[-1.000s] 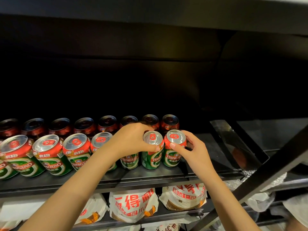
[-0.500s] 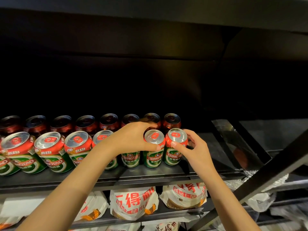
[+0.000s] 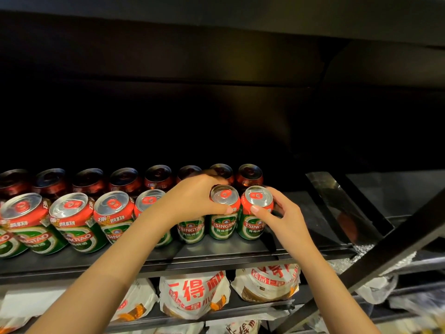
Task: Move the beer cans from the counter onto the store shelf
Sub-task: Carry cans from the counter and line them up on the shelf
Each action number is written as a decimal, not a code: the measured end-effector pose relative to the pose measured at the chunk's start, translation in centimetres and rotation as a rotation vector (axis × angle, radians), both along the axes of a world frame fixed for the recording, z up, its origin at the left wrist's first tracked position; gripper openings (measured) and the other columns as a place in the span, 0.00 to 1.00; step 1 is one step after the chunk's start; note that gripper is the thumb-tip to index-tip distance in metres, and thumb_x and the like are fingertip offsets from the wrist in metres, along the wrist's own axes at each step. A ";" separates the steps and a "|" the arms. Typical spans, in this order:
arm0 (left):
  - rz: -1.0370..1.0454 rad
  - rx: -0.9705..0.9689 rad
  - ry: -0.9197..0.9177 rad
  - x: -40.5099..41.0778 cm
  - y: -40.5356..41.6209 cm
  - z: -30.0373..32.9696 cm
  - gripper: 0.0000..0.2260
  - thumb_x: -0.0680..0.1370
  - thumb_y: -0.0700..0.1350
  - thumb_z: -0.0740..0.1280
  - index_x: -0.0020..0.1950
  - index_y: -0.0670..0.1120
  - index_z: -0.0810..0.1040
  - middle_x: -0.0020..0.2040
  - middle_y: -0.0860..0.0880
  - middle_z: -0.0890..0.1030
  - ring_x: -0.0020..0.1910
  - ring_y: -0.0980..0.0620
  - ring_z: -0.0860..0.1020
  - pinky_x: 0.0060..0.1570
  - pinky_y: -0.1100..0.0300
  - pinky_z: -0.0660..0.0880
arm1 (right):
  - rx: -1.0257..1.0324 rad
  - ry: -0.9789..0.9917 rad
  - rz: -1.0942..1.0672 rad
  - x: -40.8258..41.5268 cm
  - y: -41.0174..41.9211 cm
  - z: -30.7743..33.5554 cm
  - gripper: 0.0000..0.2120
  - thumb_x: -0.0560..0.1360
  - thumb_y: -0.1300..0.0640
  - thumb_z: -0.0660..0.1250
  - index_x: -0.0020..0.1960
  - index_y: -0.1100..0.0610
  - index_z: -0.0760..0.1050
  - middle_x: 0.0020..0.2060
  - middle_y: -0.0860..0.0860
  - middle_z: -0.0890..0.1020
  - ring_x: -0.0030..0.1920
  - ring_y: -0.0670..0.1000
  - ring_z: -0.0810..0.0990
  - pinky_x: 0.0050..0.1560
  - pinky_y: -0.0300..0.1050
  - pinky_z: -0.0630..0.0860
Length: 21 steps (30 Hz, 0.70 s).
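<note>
Head view: two green-and-red beer cans stand upright, long axes vertical, tops toward the camera, at the right end of the front row on the dark shelf [image 3: 216, 255]. The left hand [image 3: 192, 201] curls round the second-last can [image 3: 224, 213], thumb on its red band. The right hand [image 3: 281, 218] pinches the end can [image 3: 255, 213] between thumb and curled fingers. Both cans touch. Since the earlier frame neither hand has shifted its grip; the cans stay put. White snack bags [image 3: 192, 295] lie below.
</note>
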<state>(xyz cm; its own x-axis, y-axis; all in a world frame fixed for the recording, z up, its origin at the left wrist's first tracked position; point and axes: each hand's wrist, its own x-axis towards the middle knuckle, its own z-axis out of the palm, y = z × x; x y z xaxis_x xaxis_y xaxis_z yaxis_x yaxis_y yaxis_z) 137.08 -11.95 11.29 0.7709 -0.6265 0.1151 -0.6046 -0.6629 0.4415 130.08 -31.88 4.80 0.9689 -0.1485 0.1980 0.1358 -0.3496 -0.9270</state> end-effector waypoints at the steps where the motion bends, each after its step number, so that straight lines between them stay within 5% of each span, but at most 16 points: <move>1: -0.002 -0.003 0.004 0.0 0.0 0.0 0.21 0.71 0.56 0.71 0.60 0.48 0.77 0.56 0.51 0.80 0.53 0.54 0.78 0.54 0.56 0.75 | 0.000 0.002 -0.002 0.0 0.0 -0.1 0.19 0.72 0.56 0.71 0.61 0.47 0.74 0.54 0.41 0.80 0.55 0.36 0.76 0.48 0.25 0.73; 5: 0.014 -0.010 -0.002 -0.1 0.1 -0.3 0.22 0.71 0.57 0.70 0.61 0.50 0.76 0.57 0.53 0.80 0.54 0.55 0.77 0.53 0.59 0.75 | -0.001 0.014 0.001 0.0 0.1 -0.1 0.20 0.73 0.57 0.70 0.64 0.51 0.72 0.56 0.42 0.79 0.55 0.35 0.76 0.48 0.24 0.72; 14: 0.030 -0.003 -0.011 -0.1 0.3 -0.7 0.23 0.71 0.58 0.70 0.64 0.54 0.73 0.58 0.56 0.78 0.55 0.57 0.76 0.53 0.63 0.73 | -0.021 0.076 0.027 -0.3 0.2 0.3 0.19 0.75 0.54 0.68 0.63 0.44 0.69 0.56 0.38 0.77 0.56 0.32 0.75 0.51 0.25 0.72; 21: 0.090 0.104 -0.100 -0.8 0.2 0.3 0.24 0.75 0.61 0.63 0.66 0.50 0.72 0.59 0.50 0.79 0.54 0.54 0.77 0.51 0.61 0.72 | -0.064 0.185 -0.109 -2.4 0.0 0.8 0.35 0.75 0.44 0.65 0.76 0.45 0.51 0.73 0.42 0.61 0.72 0.43 0.62 0.67 0.41 0.62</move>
